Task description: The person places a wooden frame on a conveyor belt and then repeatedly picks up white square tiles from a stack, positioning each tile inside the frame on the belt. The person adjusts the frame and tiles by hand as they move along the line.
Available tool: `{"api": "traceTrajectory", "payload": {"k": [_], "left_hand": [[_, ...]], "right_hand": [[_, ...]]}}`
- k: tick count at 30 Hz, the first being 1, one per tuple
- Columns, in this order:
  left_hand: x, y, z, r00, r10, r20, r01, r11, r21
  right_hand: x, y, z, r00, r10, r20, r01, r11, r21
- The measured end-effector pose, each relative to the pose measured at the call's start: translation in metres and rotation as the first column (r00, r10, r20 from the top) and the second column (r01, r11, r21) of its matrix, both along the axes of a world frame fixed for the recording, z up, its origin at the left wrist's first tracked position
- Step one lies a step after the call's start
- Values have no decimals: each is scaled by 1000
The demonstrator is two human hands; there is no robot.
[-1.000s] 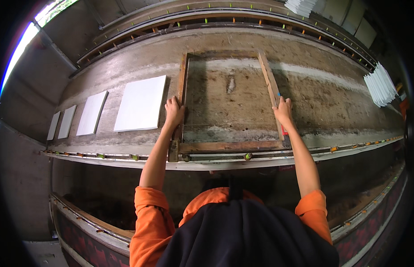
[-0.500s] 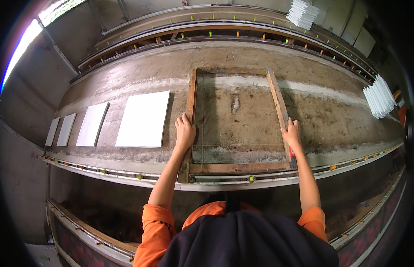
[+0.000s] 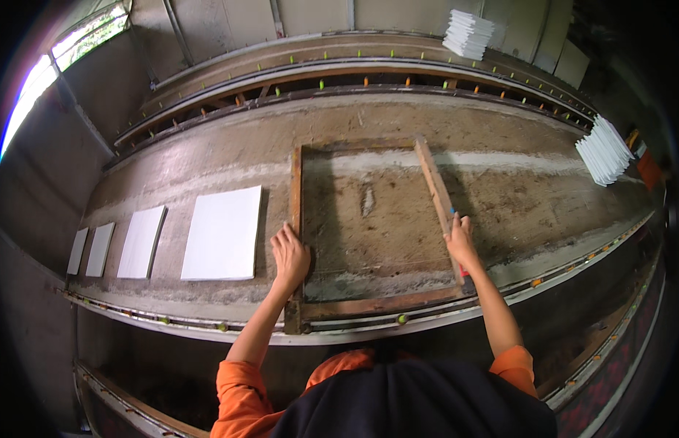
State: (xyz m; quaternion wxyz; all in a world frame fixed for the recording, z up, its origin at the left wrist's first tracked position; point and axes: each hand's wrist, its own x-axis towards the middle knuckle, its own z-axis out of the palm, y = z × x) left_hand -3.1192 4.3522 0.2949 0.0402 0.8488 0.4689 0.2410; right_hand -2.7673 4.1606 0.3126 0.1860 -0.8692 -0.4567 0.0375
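Observation:
A rectangular wooden frame point(image 3: 296, 182) lies on the long brown worktable, its near bar close to the table's front rail. My left hand point(image 3: 290, 257) is bent over the frame's left bar, thumb side inward. On the right bar, my right hand point(image 3: 462, 242) wraps its fingers round the wood; small blue and red marks show beside it. Bare tabletop shows through the frame, and whether a mesh is stretched across it I cannot tell. Left of my left hand lies a large white flat sheet point(image 3: 222, 233), apart from the frame.
Several more white pieces, such as this sheet point(image 3: 141, 242), lie in a row farther left. A fanned white stack point(image 3: 604, 152) sits at the table's right end, another point(image 3: 468, 35) on the table behind. Green and orange pegs line the front rail point(image 3: 244, 335).
The view has tilted, so the table and frame appear lower. Both hands stay at the frame's side bars, and the fingers of my left hand look slightly looser.

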Motion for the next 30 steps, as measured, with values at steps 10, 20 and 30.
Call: {"api": "traceTrajectory", "payload": {"k": [10, 20, 30], "left_hand": [[311, -133, 149, 748, -618, 243, 563, 784, 260], [581, -465, 81, 46, -761, 647, 981, 156, 113], [656, -589, 11, -68, -822, 566, 998, -52, 45]], "right_hand": [[132, -158, 106, 972, -81, -222, 139, 957, 255], [242, -469, -39, 519, -782, -344, 800, 304, 517], [288, -543, -10, 389, -920, -56, 787, 301, 538]]}}
